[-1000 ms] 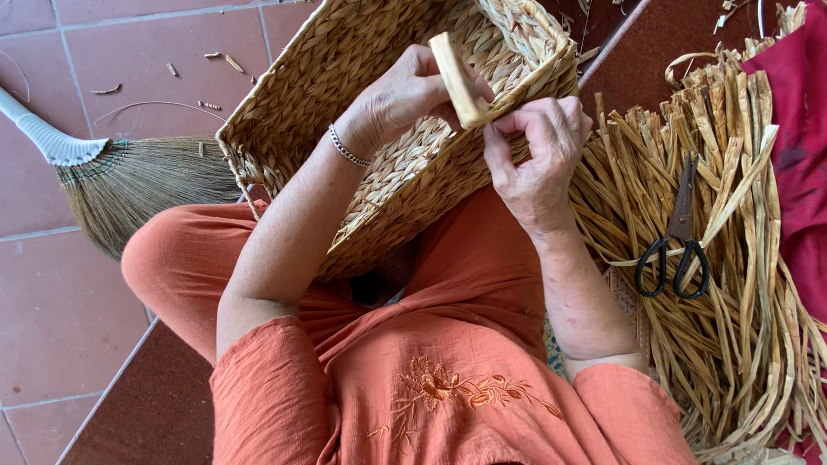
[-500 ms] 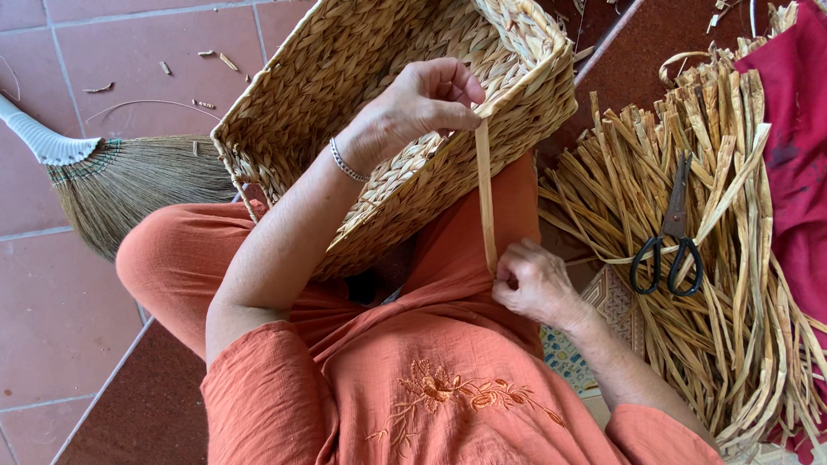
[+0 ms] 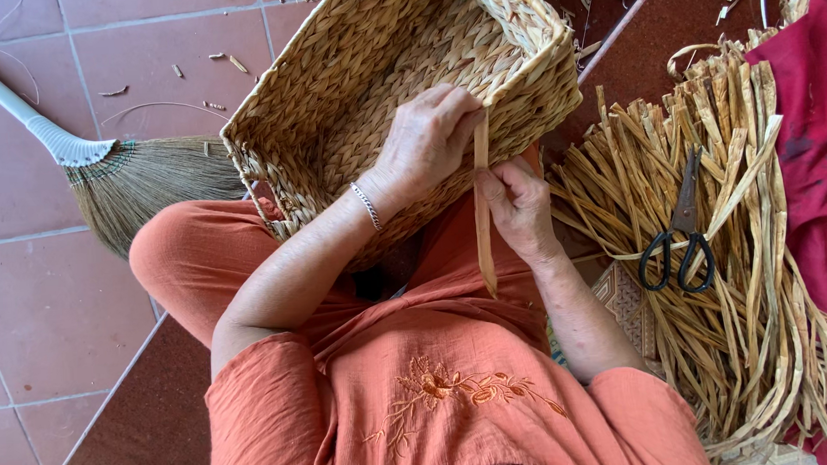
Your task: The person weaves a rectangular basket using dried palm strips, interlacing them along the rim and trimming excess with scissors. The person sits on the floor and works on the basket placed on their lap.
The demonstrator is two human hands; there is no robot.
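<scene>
The woven basket (image 3: 407,84) rests tilted on the person's lap. The left hand (image 3: 428,139) grips its near rim and, it seems, the strip's top; the right hand (image 3: 519,209) pinches the flat straw strip (image 3: 484,220) hanging down. Scissors (image 3: 679,239) lie right on the straw bundle (image 3: 730,247).

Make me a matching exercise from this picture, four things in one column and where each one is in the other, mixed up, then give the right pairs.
Things:
1. scissors
2. broom
3. woven basket
4. loose strip

Places:
A. lying on the tiled floor
B. pinched between the left hand and the right hand
C. resting on the bundle of dried strips
D. propped on the person's lap

Pairs: 1-C, 2-A, 3-D, 4-B
</scene>
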